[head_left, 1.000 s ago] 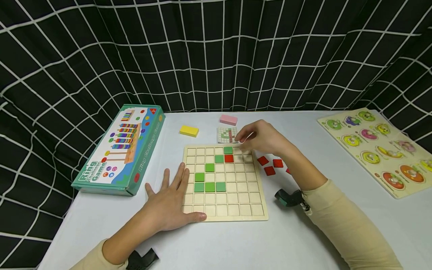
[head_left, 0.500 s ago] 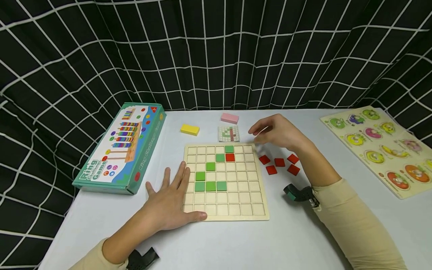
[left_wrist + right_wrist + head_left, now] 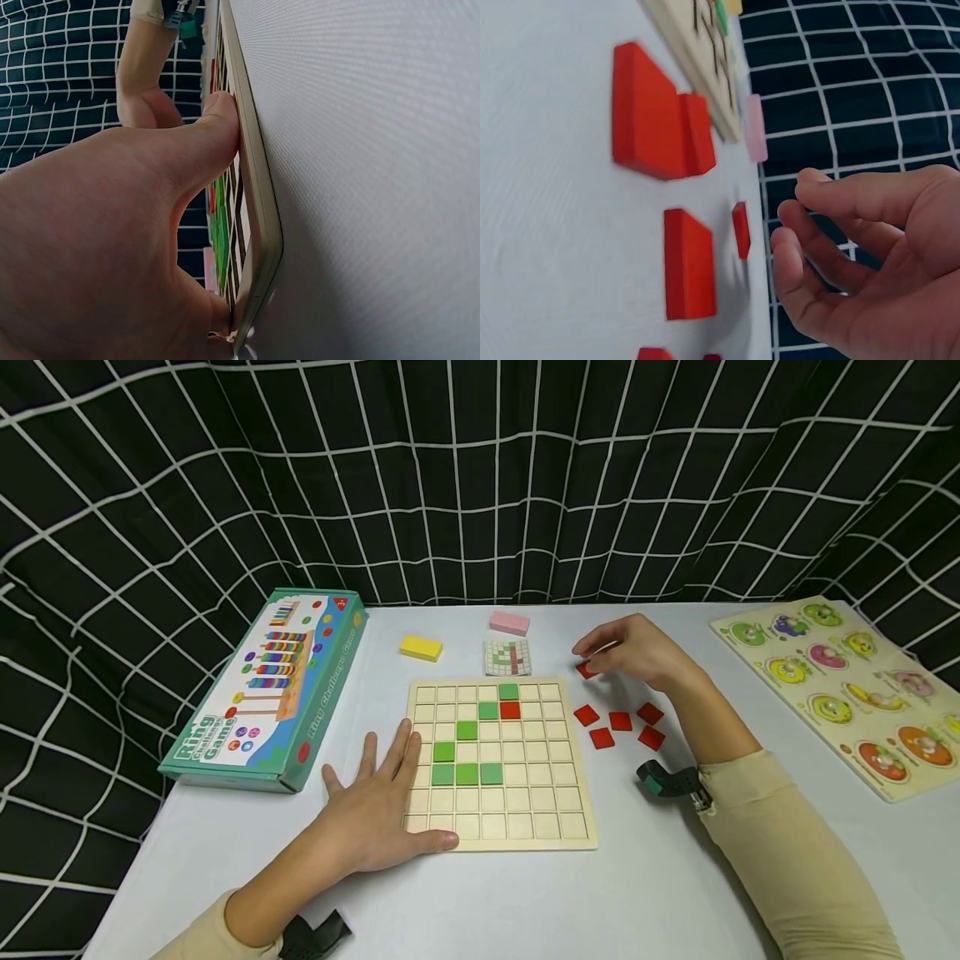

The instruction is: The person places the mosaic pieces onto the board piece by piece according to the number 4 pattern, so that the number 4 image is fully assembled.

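My left hand (image 3: 371,822) lies with fingers spread over the left edge of the wooden grid board (image 3: 542,798); in the left wrist view its thumb (image 3: 220,116) rests on the rim. Several green tiles (image 3: 467,774) and one red tile (image 3: 510,710) sit in the board's cells. Right of the board, my right hand (image 3: 637,652) hovers with loosely bent fingers over a red tile (image 3: 587,670). The right wrist view shows that tile (image 3: 741,230) apart from the fingertips (image 3: 786,238), which hold nothing. Several more red tiles (image 3: 620,721) lie nearer on the table.
A small pattern card (image 3: 507,657) lies behind the board, with a pink block (image 3: 509,623) and a yellow block (image 3: 422,648) close by. At left is a boxed ring game (image 3: 262,693). A fruit puzzle board (image 3: 840,685) lies at right. Black gridded cloth (image 3: 480,485) encloses the table.
My right hand has moved right, away from the board's top right corner, and a red tile now shows under its fingers. The left hand keeps its place on the board.
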The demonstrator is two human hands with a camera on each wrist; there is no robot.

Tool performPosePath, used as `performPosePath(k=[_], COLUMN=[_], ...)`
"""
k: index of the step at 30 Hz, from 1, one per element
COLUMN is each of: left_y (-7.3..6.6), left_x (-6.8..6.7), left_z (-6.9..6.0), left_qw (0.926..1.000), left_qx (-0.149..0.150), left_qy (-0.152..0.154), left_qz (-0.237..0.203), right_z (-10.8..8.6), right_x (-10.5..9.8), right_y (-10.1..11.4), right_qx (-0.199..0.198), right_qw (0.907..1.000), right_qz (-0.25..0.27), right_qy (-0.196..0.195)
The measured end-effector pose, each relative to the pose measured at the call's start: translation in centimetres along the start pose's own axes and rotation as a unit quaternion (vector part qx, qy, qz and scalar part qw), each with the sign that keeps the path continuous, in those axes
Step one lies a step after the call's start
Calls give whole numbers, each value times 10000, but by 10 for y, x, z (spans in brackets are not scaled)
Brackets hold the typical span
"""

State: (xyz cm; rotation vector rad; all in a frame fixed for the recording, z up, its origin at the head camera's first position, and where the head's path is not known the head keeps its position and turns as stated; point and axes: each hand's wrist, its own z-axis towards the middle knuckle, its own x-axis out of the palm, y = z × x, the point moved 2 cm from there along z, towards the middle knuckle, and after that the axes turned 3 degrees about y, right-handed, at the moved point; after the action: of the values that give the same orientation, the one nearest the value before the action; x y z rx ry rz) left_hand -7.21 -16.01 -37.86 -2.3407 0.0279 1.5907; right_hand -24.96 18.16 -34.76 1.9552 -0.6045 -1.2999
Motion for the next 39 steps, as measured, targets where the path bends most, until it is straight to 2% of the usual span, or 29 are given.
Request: performPosePath(k=[5,17,27,39], left_y=[1,0,0,0], left_x=[1,0,1,0], left_z=[0,-1,-1,-1], left_qw=[10000,10000,10000,10000], left_qx=[2,4,2,3], left_qy=[4,-9,18,12], left_qz=[-11,-85,-76,-57], right_z=[3,8,11,11], right_x=[0,3,9,9], right_y=[-8,-13,-16,-15], right_qx=[164,243,165,142], right_qw=[9998,9984,9967,9948], right_qz=[-115,-507,-778,-1009], right_qy=[0,42,-130,-78])
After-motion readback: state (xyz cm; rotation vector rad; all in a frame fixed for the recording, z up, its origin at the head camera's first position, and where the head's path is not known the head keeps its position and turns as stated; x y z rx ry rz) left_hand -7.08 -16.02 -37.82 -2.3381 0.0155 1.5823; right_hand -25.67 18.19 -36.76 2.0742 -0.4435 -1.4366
